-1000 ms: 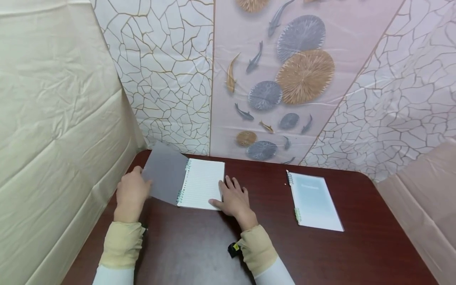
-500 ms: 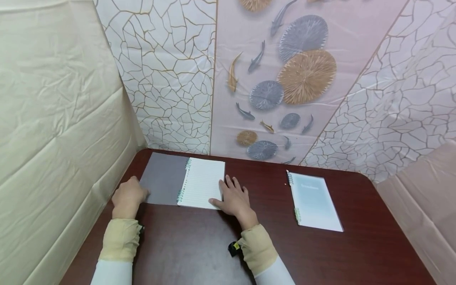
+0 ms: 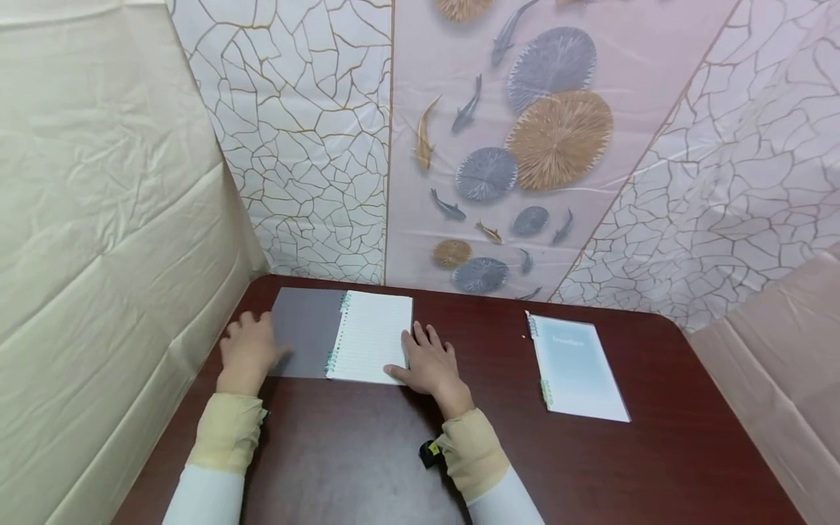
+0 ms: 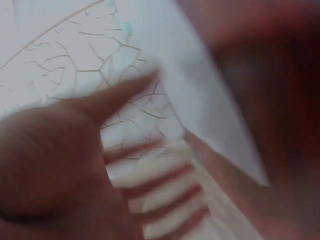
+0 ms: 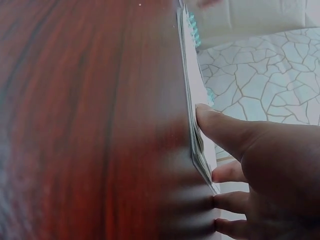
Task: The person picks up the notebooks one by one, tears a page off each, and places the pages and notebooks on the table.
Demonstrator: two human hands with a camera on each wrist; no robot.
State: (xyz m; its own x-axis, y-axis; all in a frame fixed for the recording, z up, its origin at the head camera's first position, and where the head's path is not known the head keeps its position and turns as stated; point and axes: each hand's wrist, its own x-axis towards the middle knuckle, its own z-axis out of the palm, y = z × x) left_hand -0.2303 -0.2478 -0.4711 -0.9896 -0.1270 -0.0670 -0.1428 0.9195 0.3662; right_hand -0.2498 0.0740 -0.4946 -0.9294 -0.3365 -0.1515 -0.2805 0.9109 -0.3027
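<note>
A spiral notebook lies opened out on the table, its lined white page (image 3: 374, 335) to the right and its grey cover (image 3: 308, 332) folded flat to the left. Teal rings (image 3: 333, 359) join the two. At the cover's left edge is my left hand (image 3: 249, 348), fingers spread and holding nothing; the left wrist view shows it blurred. My right hand (image 3: 433, 364) rests at the page's lower right edge. In the right wrist view its thumb (image 5: 212, 117) lies on the page, and the other fingers are extended by the corner.
A second notebook (image 3: 577, 368) with a pale blue cover lies shut on the right of the dark red-brown table (image 3: 499, 452). Cream cloth (image 3: 125, 255) hangs along the left side, and a patterned sheet (image 3: 315, 182) stands behind the table's back edge.
The grey cover has come down flat onto the table. My left hand has let it go, moved left, then back right and up with fingers spreading. The right hand stays in place.
</note>
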